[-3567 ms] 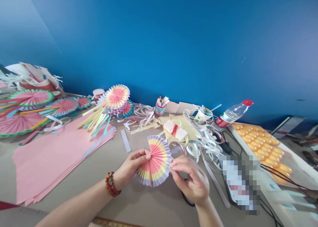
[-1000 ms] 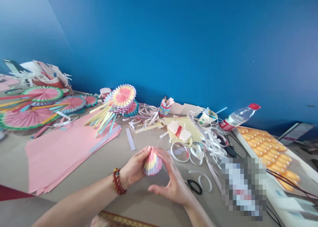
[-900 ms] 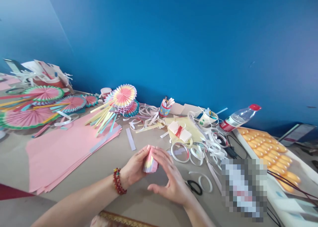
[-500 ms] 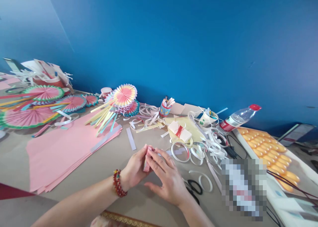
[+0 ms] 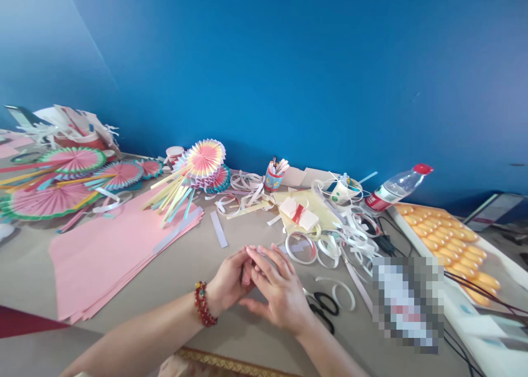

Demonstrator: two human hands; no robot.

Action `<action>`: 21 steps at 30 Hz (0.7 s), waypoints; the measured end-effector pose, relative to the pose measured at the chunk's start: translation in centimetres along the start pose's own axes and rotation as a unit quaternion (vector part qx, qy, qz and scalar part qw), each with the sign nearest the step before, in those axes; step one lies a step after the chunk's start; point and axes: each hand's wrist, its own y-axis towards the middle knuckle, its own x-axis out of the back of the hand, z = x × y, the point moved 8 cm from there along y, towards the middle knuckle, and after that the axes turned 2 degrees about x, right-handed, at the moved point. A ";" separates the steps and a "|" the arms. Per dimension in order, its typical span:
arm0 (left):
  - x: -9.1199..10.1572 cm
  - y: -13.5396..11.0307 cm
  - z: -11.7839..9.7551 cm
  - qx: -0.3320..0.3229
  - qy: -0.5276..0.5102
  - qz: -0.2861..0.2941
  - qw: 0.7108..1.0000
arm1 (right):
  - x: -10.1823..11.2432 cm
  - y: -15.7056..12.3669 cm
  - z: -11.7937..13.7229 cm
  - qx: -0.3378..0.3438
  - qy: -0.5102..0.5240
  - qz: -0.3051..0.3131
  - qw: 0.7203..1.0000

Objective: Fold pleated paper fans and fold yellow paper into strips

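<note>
My left hand [image 5: 229, 280] is closed around a small folded strip of pink paper [image 5: 246, 272], mostly hidden between my hands. Over it lies my right hand [image 5: 275, 289], its fingers stretched out across the left fingertips and its thumb apart. Just right of that hand, black-handled scissors [image 5: 325, 305] rest on the table, partly covered by my wrist. A stack of pink paper sheets [image 5: 107, 250] lies to the left. Beyond my hands is a pale lilac paper strip [image 5: 218, 229].
Pleated paper fans [image 5: 206, 159] stand at the back and left. Curled white strips [image 5: 330, 247] and a tied white bundle [image 5: 307, 218] lie ahead right. Farther right are a tilted bottle [image 5: 394, 190] and an orange patterned panel [image 5: 449, 245]. A pen cup [image 5: 274, 177] stands by the wall.
My right fingers have shifted farther over the left fingertips, covering more of the folded pink paper. The camera view has moved slightly; the table items look undisturbed.
</note>
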 end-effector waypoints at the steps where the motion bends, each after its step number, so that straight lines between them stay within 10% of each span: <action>1: 0.2 0.1 -0.1 -0.002 0.001 -0.005 1.000 | 0.2 0.0 0.1 0.009 0.002 -0.007 1.000; 6: 0.1 0.1 -1.0 -0.025 0.030 0.008 0.999 | 2.2 -0.5 -0.1 0.013 0.052 -0.081 0.995; 10: -2.3 -1.1 -1.1 -0.079 0.188 0.128 0.971 | 2.6 -1.0 -3.3 -0.140 0.176 -0.127 0.966; 21: -3.9 -3.4 -1.5 -0.162 0.503 0.169 0.832 | 1.6 -1.2 -5.1 -0.177 0.367 -0.029 0.913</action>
